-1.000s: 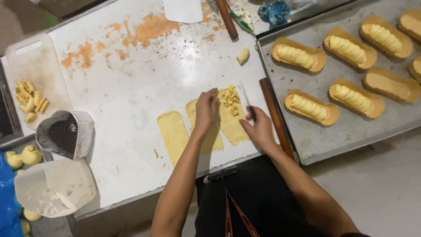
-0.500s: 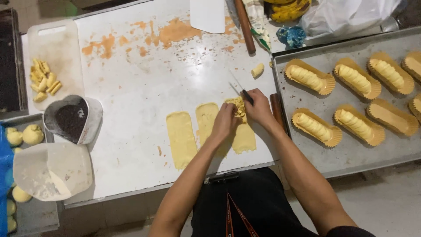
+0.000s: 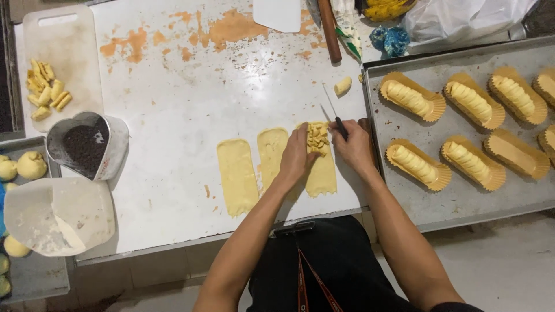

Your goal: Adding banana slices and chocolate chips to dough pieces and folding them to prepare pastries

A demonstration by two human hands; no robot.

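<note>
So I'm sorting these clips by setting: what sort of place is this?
Probably a bakery or pastry kitchen: flat dough strips lie on a floured white worktable, and a metal baking tray holds filled pastries in paper cases.

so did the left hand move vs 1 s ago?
Yes. The left hand slid right along the dough strip, from its left edge onto the filling pile, closing on the right hand.

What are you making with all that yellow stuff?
A person is filling pastry. The left hand presses on a strip of dough topped with chopped yellow pieces, and the right hand holds a small knife beside them. Two more flat strips lie bare on the white table. Finished rolls in paper cups fill the metal tray.
</note>
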